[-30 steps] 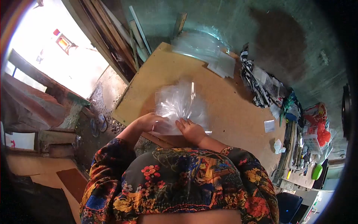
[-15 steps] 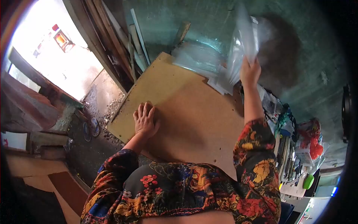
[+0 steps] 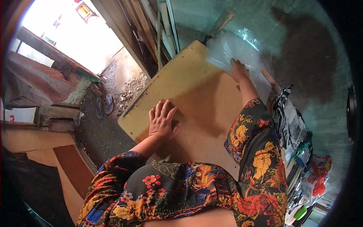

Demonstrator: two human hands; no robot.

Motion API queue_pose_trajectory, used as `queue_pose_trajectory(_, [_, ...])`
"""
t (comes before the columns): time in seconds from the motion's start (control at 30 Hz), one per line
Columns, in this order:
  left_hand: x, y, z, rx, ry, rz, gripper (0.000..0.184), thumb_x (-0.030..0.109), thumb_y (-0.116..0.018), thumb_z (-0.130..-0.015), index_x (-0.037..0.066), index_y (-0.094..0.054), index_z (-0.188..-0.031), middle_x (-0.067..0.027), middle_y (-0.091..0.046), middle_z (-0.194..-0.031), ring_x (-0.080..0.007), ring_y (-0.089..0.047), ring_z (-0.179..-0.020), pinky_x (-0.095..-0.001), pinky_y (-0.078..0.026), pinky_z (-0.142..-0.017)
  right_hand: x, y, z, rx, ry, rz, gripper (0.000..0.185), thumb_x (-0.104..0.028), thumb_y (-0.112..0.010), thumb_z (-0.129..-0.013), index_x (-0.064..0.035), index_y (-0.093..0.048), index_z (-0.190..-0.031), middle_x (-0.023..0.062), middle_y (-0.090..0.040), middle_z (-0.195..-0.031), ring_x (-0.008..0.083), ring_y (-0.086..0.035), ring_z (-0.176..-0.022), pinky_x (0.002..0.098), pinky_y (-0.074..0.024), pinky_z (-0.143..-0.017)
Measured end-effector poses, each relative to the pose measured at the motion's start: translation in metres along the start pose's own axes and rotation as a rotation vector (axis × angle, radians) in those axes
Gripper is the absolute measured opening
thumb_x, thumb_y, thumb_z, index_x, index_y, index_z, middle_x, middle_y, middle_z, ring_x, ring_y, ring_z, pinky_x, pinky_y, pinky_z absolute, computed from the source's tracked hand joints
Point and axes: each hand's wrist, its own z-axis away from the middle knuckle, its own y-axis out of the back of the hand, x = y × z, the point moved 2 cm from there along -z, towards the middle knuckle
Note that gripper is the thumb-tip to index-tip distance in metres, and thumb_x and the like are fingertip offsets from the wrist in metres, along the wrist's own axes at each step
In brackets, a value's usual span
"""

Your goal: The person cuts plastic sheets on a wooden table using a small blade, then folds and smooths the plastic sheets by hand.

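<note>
My left hand [image 3: 162, 122] lies flat on the wooden table [image 3: 196, 94], fingers spread, near the table's left edge. My right hand [image 3: 240, 72] reaches to the far right part of the table, over a pile of clear plastic sheets [image 3: 227, 51]. Its fingers are apart and rest at the near side of the pile. Whether a sheet is pinched under them is not visible. The sheets are see-through and shiny, so single ones are hard to tell apart.
Wooden planks [image 3: 145, 34] lean beside the bright doorway. Crumpled black and white plastic [image 3: 291, 121] lies along the wall at right, near a red bag [image 3: 319, 181] and a green object [image 3: 300, 213]. Slippers [image 3: 109, 104] lie on the floor at left.
My right hand has come down from the raised plastic sheets to the pile at the back. My left hand let go of the sheets earlier and lies on the table. The view has shifted.
</note>
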Motion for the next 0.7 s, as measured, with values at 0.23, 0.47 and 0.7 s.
queue_pose_trajectory(0.23, [-0.001,-0.003,-0.001,-0.050,0.057,-0.039,0.061,0.032,-0.063,-0.066,0.014,-0.044,-0.122,-0.0126,-0.026,-0.137,-0.0332,-0.020,-0.128,-0.0487,-0.015,-0.101,0.044,0.019,0.058,0.459,-0.043,-0.293,0.081,-0.027,-0.060,-0.069,-0.0211,-0.018,-0.138,0.0093,-0.021,-0.142,0.0282,-0.019,-0.131,0.0509,-0.0202,-0.103])
queue_pose_trajectory(0.47, [-0.010,-0.005,-0.009,-0.092,0.060,-0.075,0.062,0.031,-0.063,-0.067,0.016,-0.042,-0.123,-0.0099,-0.025,-0.138,-0.0319,-0.018,-0.129,-0.0493,-0.014,-0.102,0.128,-0.069,0.103,0.158,-0.079,-0.192,0.061,-0.032,-0.053,-0.081,-0.0161,-0.029,-0.134,0.0149,-0.029,-0.137,0.0322,-0.028,-0.126,0.0406,-0.0260,-0.102])
queue_pose_trajectory(0.7, [-0.027,-0.016,-0.021,-0.042,0.036,-0.073,0.058,0.031,-0.062,-0.068,0.015,-0.044,-0.121,-0.0099,-0.027,-0.136,-0.0309,-0.019,-0.128,-0.0491,-0.015,-0.102,0.123,-0.072,0.115,0.402,-0.123,-0.250,0.028,-0.033,-0.046,-0.087,-0.0071,-0.056,-0.091,0.0204,-0.059,-0.080,0.0373,-0.058,-0.075,0.0454,-0.0456,-0.066])
